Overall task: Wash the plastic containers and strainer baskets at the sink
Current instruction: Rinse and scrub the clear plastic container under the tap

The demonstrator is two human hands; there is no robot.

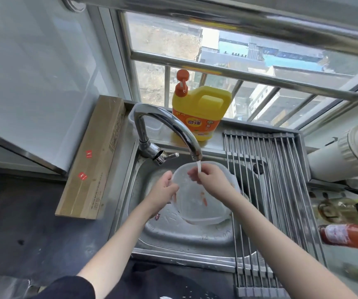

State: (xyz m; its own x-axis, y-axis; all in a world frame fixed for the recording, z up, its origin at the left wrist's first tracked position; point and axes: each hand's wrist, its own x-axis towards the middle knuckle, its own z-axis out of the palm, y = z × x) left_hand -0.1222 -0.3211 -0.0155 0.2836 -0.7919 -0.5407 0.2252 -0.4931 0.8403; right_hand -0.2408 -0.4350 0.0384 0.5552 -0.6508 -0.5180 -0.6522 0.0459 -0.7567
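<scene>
Under the faucet [169,130], the left hand [163,192] pinches the plastic container [197,197] at its rim, right hand [210,180] rubbing inside; light, flexible, probably slippery.

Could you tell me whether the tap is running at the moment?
On: a thin stream falls from the faucet spout onto the right hand over the container.

The plastic container [204,203] is translucent white with orange-red smears inside; the detergent bottle [199,113] at the back edge of the sink [173,234] is yellow with an orange pump and orange label; the sink, tap [169,128] and drying rack [277,186] are silver-grey steel; the sauce bottle [346,236] at the right edge is red with a red-and-white label; the cardboard box [94,156] at the left edge is brown with red stickers.
</scene>
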